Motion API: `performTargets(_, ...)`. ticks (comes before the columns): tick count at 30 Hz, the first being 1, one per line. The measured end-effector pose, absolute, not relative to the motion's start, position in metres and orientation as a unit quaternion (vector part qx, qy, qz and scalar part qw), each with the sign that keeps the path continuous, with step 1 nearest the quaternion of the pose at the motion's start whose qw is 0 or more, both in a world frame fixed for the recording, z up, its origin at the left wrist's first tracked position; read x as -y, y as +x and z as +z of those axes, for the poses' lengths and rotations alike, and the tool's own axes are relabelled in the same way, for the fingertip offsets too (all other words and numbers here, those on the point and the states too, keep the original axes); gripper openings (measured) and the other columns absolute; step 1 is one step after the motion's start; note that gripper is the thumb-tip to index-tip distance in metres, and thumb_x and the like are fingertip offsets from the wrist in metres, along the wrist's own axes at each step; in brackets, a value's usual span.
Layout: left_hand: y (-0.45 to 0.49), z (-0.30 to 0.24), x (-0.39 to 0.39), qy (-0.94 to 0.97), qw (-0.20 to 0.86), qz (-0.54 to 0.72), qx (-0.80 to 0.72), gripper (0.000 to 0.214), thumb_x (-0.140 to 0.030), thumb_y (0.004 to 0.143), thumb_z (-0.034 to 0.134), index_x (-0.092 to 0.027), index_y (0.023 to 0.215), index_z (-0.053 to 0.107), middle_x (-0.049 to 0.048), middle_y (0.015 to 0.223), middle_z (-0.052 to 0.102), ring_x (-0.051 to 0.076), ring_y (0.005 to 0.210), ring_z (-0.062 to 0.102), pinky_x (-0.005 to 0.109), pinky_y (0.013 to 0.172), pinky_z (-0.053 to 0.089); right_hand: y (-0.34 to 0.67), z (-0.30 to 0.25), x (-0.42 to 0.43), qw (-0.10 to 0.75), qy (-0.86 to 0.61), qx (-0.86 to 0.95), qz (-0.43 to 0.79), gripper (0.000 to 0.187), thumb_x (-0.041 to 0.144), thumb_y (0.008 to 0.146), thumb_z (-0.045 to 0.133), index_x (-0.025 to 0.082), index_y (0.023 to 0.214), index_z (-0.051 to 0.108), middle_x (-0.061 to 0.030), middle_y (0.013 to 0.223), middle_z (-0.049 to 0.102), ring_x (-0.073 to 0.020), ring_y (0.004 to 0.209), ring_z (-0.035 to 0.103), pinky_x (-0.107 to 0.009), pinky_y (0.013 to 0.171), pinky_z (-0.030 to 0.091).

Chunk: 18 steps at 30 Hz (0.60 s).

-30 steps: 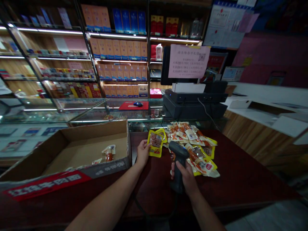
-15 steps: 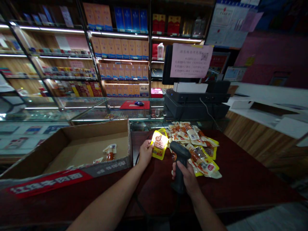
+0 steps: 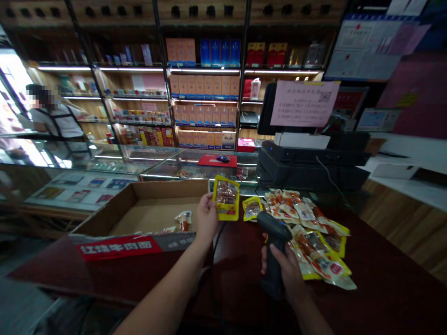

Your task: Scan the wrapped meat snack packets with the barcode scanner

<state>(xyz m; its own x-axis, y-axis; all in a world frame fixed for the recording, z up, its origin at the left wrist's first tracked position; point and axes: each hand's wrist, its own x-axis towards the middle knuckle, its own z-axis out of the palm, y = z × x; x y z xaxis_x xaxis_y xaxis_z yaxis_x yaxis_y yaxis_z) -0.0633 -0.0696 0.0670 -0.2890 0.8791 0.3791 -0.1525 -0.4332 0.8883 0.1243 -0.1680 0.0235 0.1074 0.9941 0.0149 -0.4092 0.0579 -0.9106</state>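
My left hand (image 3: pixel 206 219) is closed on a yellow snack packet (image 3: pixel 226 197), holding it upright above the right rim of a cardboard box (image 3: pixel 139 200). My right hand (image 3: pixel 282 265) grips the handle of a black barcode scanner (image 3: pixel 275 235), whose head points toward the packet from its right. A pile of similar snack packets (image 3: pixel 307 232) lies on the dark red counter (image 3: pixel 377 288) just right of the scanner. One separate yellow packet (image 3: pixel 252 208) lies beside the pile's left end.
A few small packets (image 3: pixel 183 219) lie inside the box. A black cash register (image 3: pixel 310 158) with a pink paper notice (image 3: pixel 303 103) stands behind the pile. Glass display cases (image 3: pixel 104 167) and stocked shelves (image 3: pixel 202 102) fill the back. A person (image 3: pixel 52 111) stands far left.
The view has swung left, bringing a person into sight. My left hand has raised the yellow packet and moved it left toward the box, away from the scanner. The scanner's bright light on the packet is gone.
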Motion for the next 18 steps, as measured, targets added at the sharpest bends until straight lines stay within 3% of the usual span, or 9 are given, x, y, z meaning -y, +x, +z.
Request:
performTargets(8, -0.154, 0.065, 0.062, 0.383, 0.252, 0.761, -0.458, 0.035, -0.014, 0.073, 0.049, -0.016, 0.108, 0.053, 0.0093, 0.099, 0.066, 0.018, 0.085, 0.065, 0.033, 0.076, 0.052, 0.083, 0.034, 0.158, 0.583, -0.352, 0.416, 0.602, 0.043, 0.045, 0.068, 0.070, 0.018, 0.099, 0.056, 0.0042, 0.057, 0.060, -0.0100, 0.039, 0.052, -0.023, 0.037, 0.047)
performTargets(11, -0.165, 0.062, 0.063, 0.381, 0.183, 0.770, -0.478, 0.040, -0.010, 0.073, 0.048, -0.017, 0.113, 0.052, 0.0113, 0.112, 0.061, 0.020, 0.104, 0.059, 0.037, 0.091, 0.046, 0.067, 0.038, 0.157, 0.562, -0.335, 0.443, 0.613, 0.040, 0.045, 0.069, 0.069, 0.017, 0.093, 0.055, 0.0044, 0.056, 0.059, -0.0095, 0.038, 0.052, -0.022, 0.036, 0.046)
performTargets(14, -0.169, 0.064, 0.066, 0.408, 0.079, 0.756, -0.506, 0.044, -0.008, 0.074, 0.050, -0.018, 0.117, 0.051, 0.0112, 0.130, 0.050, 0.021, 0.125, 0.042, 0.038, 0.106, 0.030, 0.057, 0.041, 0.158, 0.553, -0.324, 0.463, 0.612, 0.037, 0.045, 0.069, 0.069, 0.017, 0.085, 0.052, 0.0046, 0.055, 0.058, -0.0090, 0.038, 0.052, -0.021, 0.035, 0.045)
performTargets(18, -0.153, 0.070, 0.075, 0.455, 0.008, 0.732, -0.506, 0.040, -0.013, 0.076, 0.052, -0.019, 0.115, 0.052, 0.0110, 0.137, 0.041, 0.022, 0.127, 0.038, 0.040, 0.106, 0.029, 0.054, 0.040, 0.159, 0.550, -0.323, 0.466, 0.613, 0.035, 0.045, 0.068, 0.069, 0.017, 0.080, 0.051, 0.0046, 0.055, 0.058, -0.0088, 0.038, 0.051, -0.021, 0.036, 0.046)
